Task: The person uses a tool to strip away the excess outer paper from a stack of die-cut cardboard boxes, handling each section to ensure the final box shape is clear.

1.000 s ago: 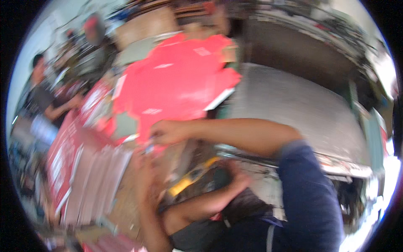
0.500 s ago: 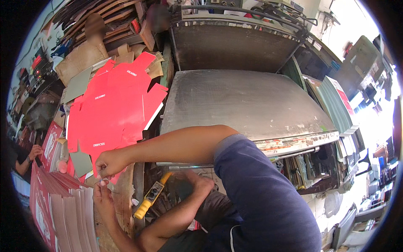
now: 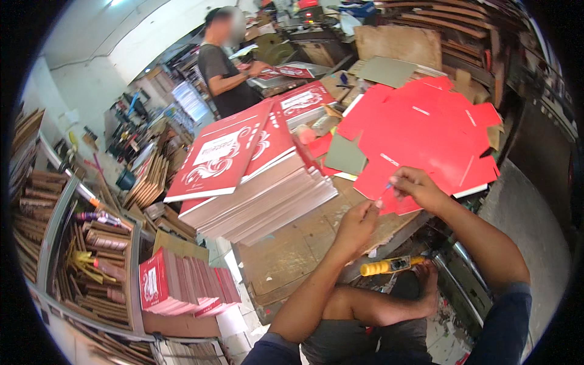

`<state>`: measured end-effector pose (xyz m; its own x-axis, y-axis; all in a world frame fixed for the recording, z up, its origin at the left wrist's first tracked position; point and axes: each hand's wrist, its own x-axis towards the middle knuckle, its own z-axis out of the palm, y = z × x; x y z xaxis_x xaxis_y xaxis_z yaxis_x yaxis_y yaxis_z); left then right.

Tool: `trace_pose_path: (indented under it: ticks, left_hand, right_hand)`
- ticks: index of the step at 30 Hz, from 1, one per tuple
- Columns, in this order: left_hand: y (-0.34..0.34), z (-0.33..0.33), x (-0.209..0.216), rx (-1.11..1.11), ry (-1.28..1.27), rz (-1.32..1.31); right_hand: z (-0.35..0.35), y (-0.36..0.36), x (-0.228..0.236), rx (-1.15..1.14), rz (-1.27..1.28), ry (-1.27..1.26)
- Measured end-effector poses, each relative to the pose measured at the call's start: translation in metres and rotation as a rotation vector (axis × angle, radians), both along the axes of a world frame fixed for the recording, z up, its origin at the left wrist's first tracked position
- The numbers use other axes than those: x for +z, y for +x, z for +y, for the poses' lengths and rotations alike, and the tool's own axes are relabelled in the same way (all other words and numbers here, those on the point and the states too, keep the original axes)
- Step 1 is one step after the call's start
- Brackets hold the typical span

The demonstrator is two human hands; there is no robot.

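Observation:
My left hand [image 3: 358, 226] and my right hand [image 3: 416, 187] meet over the near edge of the red cardboard. Fingertips of both are pinched. Between them is a small thin item [image 3: 388, 186] with a bluish tip, too small to name. Beneath and beyond the hands, flat red die-cut cardboard blanks [image 3: 413, 137] lie piled on a wooden worktable [image 3: 286, 264]. To the left of my hands a thick stack of red-and-white printed sheets [image 3: 210, 155] stands on the same table.
At the far left a person [image 3: 228, 79] handles printed sheets. Wooden shelves of boards [image 3: 91, 255] and more stacked red sheets [image 3: 182, 283] stand on the left. A yellow-handled tool [image 3: 377, 267] is below the table edge. A grey machine bed [image 3: 538, 207] lies at right.
The view has swung left, bringing the printed stack, shelves and other person into fuller sight. My hands stay close together by the red cardboard, still pinching.

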<state>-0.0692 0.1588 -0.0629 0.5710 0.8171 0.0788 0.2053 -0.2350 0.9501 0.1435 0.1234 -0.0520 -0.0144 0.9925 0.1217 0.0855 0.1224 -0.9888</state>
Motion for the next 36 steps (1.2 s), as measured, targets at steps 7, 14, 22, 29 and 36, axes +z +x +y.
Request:
trace_pose_path:
  ticks: [7,14,22,29,36]
  left_hand:
    - [-0.001,0.021,-0.005,0.058,-0.095,-0.065]
    - [-0.003,0.012,0.006,-0.032,-0.496,-0.161]
    - [-0.002,0.012,0.000,-0.249,-0.764,-0.332]
    - [-0.001,0.011,-0.002,-0.322,-0.941,-0.570]
    - [0.001,0.007,0.004,-0.232,-0.718,-0.467]
  right_hand:
    - [0.006,0.000,0.002,-0.055,-0.062,-0.027]
    - [-0.001,-0.017,0.009,0.020,-0.056,-0.034]
    - [0.000,-0.014,0.003,0.057,-0.008,0.005]
    - [-0.006,-0.018,0.018,0.070,0.023,-0.031]
    - [-0.005,-0.017,0.016,0.084,0.044,-0.055]
